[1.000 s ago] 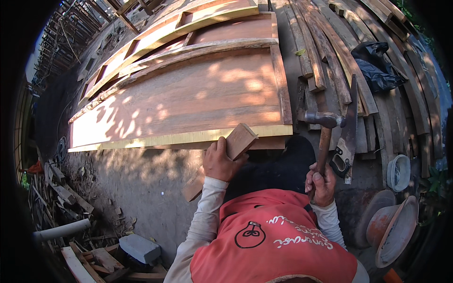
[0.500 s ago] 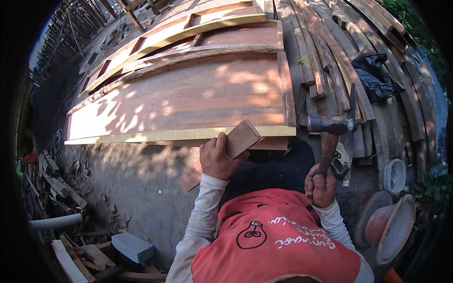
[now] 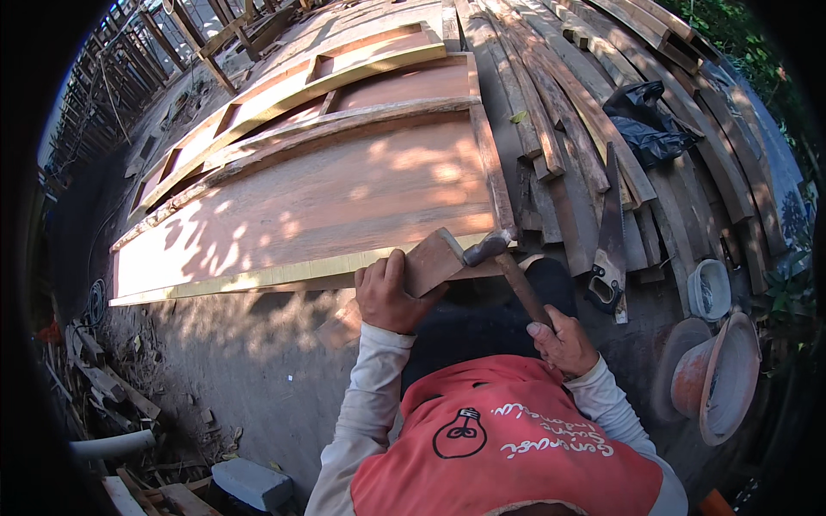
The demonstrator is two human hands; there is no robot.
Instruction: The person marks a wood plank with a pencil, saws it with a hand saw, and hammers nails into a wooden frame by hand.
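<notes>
The left hand [image 3: 389,297] grips the block [image 3: 434,261] against the panel's [image 3: 327,202] edge; the right hand [image 3: 564,342] grips the hammer [image 3: 503,262], head touching the block. Keep the block flat and strike it squarely.

I see a reddish-brown plywood panel [image 3: 327,202] with a pale yellow edge, a brown wooden block [image 3: 433,261], and a dark-headed hammer [image 3: 508,271].

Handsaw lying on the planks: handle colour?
Black handle on the handsaw, head view; rusty brown blade.
</notes>
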